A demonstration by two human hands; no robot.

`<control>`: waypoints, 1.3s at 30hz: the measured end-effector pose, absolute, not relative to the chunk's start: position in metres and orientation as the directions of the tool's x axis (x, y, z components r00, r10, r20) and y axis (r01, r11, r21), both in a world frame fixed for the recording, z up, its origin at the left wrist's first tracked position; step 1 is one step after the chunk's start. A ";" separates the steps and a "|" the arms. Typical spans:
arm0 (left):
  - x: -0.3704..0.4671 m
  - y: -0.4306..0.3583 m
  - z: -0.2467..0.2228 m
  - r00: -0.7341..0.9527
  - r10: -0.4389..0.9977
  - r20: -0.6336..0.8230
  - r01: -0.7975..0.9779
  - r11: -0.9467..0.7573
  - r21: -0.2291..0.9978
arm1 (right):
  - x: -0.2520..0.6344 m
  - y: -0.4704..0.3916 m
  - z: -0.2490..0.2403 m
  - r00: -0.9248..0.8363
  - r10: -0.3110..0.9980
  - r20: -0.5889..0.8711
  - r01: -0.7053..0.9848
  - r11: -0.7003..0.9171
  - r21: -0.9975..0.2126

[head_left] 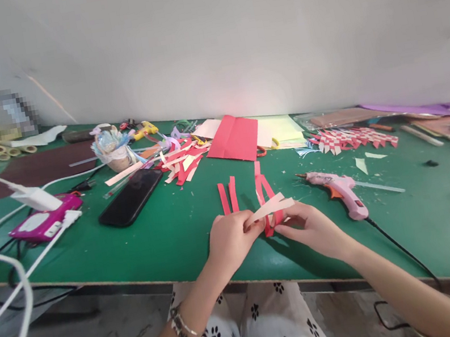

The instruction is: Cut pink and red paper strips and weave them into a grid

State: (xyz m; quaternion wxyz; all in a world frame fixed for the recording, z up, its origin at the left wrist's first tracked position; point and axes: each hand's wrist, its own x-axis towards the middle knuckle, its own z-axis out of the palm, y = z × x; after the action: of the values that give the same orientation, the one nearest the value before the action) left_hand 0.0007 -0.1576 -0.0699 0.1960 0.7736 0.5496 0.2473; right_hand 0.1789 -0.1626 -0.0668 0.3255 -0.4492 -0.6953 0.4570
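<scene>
Between my hands are folded paper strips: a pale cream strip [272,205] crosses over red strips [260,185] that stand up from the table. My left hand [232,237] pinches the left end of the cream strip. On the other side my right hand [306,228] closes thumb and fingers on the red strip at its right. Where the strips cross, the fingers partly hide them. Two loose red strips [228,195] lie on the table just beyond my left hand.
A pink glue gun [340,188] lies to the right, its cord running off the front edge. At left are a black phone [131,198] and a purple power strip [46,219]. Behind lie red paper [235,138], cut strips [184,161] and a red-white woven piece [349,139].
</scene>
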 end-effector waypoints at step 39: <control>0.015 -0.159 -0.082 0.252 0.936 0.246 0.880 -0.327 0.344 | 0.177 -0.173 -0.071 -0.391 0.893 0.225 0.571 0.427 -0.701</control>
State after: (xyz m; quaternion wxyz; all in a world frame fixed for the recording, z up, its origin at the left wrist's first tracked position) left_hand 0.0150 -0.1594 -0.0825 0.0681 0.7882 0.5759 0.2059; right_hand 0.1765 -0.1729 -0.0707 0.2997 -0.4636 -0.7896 0.2680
